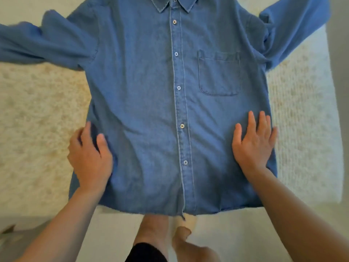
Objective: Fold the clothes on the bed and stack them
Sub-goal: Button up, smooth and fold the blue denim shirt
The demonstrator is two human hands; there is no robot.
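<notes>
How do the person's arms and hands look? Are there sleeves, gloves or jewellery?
Both forearms are bare; no sleeve reaches into view. The left hand and the right hand wear no gloves, and no rings, watch or bracelet show on them. The fingernails look short and unpainted.
</notes>
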